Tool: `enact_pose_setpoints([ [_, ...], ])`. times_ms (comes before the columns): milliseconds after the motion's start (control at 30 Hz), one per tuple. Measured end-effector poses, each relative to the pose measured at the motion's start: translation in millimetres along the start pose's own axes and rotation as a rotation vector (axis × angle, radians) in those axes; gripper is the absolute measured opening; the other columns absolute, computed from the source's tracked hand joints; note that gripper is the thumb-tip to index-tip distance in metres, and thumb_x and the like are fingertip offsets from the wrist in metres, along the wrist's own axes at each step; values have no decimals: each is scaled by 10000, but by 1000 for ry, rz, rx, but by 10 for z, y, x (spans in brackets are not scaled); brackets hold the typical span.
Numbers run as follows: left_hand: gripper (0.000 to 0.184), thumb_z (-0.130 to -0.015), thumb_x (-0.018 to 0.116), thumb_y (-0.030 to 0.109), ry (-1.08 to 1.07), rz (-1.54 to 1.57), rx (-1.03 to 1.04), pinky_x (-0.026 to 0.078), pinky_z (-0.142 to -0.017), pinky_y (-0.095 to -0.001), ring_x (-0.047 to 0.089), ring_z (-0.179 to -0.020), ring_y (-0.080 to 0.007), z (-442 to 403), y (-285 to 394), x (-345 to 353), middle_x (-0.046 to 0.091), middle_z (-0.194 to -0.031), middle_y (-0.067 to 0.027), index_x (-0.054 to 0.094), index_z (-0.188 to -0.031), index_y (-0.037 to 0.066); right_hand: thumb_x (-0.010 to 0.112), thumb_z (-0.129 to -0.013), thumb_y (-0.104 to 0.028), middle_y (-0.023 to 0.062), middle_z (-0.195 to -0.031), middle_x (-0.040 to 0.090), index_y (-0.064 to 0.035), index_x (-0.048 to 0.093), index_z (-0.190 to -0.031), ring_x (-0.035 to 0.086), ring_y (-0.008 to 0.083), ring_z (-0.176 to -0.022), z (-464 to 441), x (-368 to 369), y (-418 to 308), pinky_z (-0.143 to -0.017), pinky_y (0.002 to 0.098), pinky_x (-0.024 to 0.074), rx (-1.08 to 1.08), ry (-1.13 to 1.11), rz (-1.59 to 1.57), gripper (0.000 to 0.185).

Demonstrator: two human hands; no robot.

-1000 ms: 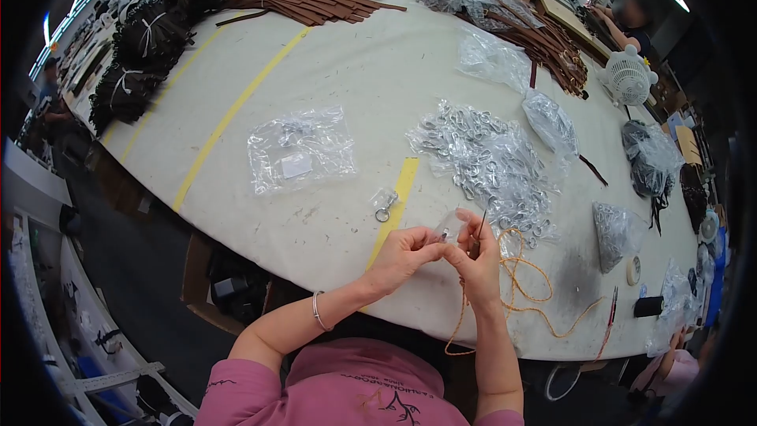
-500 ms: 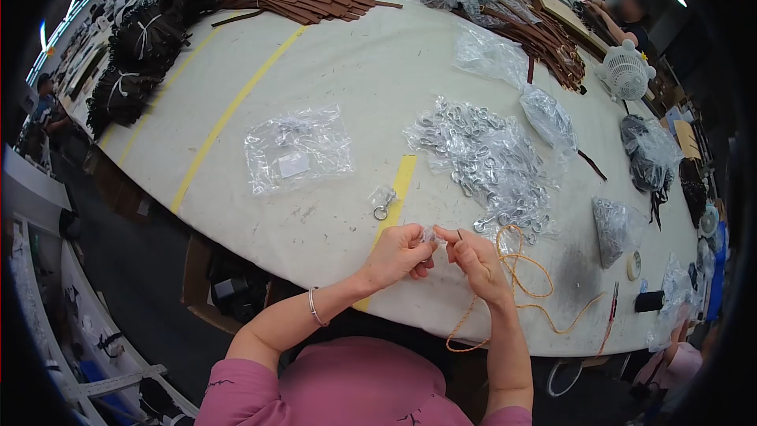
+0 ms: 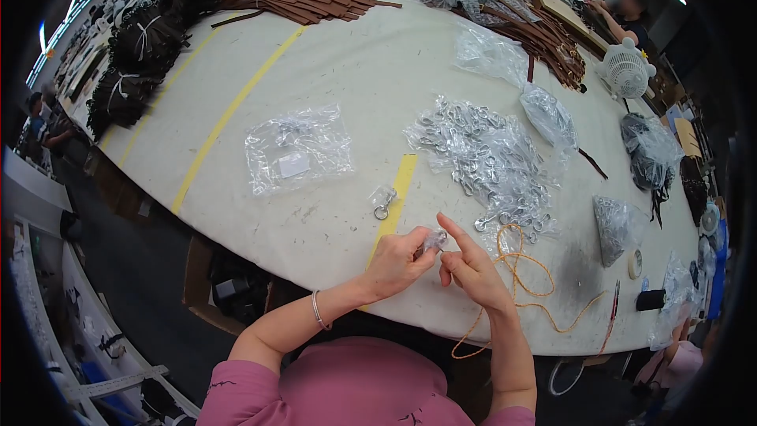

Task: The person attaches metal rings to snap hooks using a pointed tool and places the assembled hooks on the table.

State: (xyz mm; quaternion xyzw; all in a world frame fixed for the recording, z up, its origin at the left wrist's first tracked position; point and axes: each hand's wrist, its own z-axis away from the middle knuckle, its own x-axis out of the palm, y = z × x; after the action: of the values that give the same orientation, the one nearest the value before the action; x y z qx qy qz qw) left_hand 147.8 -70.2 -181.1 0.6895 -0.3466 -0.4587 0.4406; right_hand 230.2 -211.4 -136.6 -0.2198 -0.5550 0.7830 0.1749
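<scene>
My left hand [image 3: 397,263] pinches a small plastic-wrapped metal piece [image 3: 434,240], which looks like a snap hook. Close beside it is my right hand [image 3: 473,270], index finger stretched out and the other fingers curled in. A thin dark tip shows near its thumb, but what it belongs to is hidden. An orange cord [image 3: 516,258] loops on the table by my right wrist and passes under the forearm. Beyond my hands lies a pile of bagged metal snap hooks [image 3: 493,154]. One bagged snap hook [image 3: 382,209] lies apart, beside the yellow tape strip [image 3: 394,205].
On the pale table [image 3: 315,71] lies a flat clear bag [image 3: 296,150] with a white label. Brown straps [image 3: 307,1] and dark bundles [image 3: 142,39] are at the back left. Rightward are a bag of hooks [image 3: 619,230], black spool [image 3: 650,300] and red-handled tool [image 3: 613,304]. Other people sit around.
My right index finger has lifted and straightened away from the wrapped piece, which shows more now in my left hand. The orange cord under my right forearm has shifted slightly.
</scene>
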Motion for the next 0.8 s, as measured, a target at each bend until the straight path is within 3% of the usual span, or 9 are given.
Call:
enact_pose_setpoints([
  [100,117,-828,542,100,-98,31,-27,374,-441,-221,475,-484,-53,8,-39,-34,528,-570,-25,555,-890,1,436,-886,-102,-29,-550,443,-103,421,-1295,410,53,-533,-30,-106,74,-516,204,357,49,-97,-108,409],
  [200,140,-851,522,130,-280,500,-380,427,-480,-209,539,-532,-74,-3,54,-115,573,-657,-50,539,-906,2,438,-894,-119,-45,-567,438,-104,443,-1280,388,39,-534,-84,-174,185,-505,192,343,73,-157,-185,386],
  [333,181,-866,505,174,-424,825,-507,484,-525,-222,602,-589,-124,-22,-78,-186,610,-761,-101,525,-912,0,477,-876,-121,-25,-577,472,-127,496,-1240,419,60,-494,-137,-176,365,-483,206,356,21,-116,-128,364],
  [400,197,-869,506,192,-427,1024,-593,495,-524,-232,613,-595,-138,-14,-109,-197,618,-772,-119,531,-901,-1,503,-853,-113,4,-593,510,-163,523,-1211,455,105,-469,-136,-107,335,-459,229,372,-285,99,375,363],
  [433,211,-868,510,212,-416,1031,-617,493,-512,-224,611,-589,-135,-19,-103,-206,615,-763,-111,534,-898,5,517,-841,-108,18,-601,529,-181,537,-1197,474,127,-457,-128,-65,306,-447,241,379,-437,210,626,364],
  [533,232,-869,517,245,-387,979,-649,493,-488,-215,610,-577,-132,-55,-88,-218,613,-746,-105,542,-883,15,539,-806,-97,58,-651,576,-218,569,-1143,534,199,-488,-34,9,139,-424,295,400,-386,294,1158,359],
  [633,226,-872,520,235,-344,829,-634,500,-481,-224,610,-564,-136,-63,-117,-181,622,-737,-122,547,-851,11,527,-808,-93,55,-681,599,-209,566,-1141,562,200,-524,-97,73,228,-415,311,401,-522,390,1243,355],
  [700,239,-866,531,251,-290,791,-642,490,-465,-215,604,-549,-131,-70,-133,-171,621,-713,-113,553,-825,17,538,-801,-111,63,-700,608,-176,568,-1132,573,217,-546,-158,110,217,-442,337,412,-457,343,1016,339],
  [800,257,-841,564,257,-169,291,-530,458,-435,-228,595,-526,-125,-112,-110,-360,607,-638,-89,557,-775,9,564,-787,-151,71,-708,618,-124,574,-1080,582,248,-564,-235,-90,104,-488,375,428,-265,239,908,295],
])
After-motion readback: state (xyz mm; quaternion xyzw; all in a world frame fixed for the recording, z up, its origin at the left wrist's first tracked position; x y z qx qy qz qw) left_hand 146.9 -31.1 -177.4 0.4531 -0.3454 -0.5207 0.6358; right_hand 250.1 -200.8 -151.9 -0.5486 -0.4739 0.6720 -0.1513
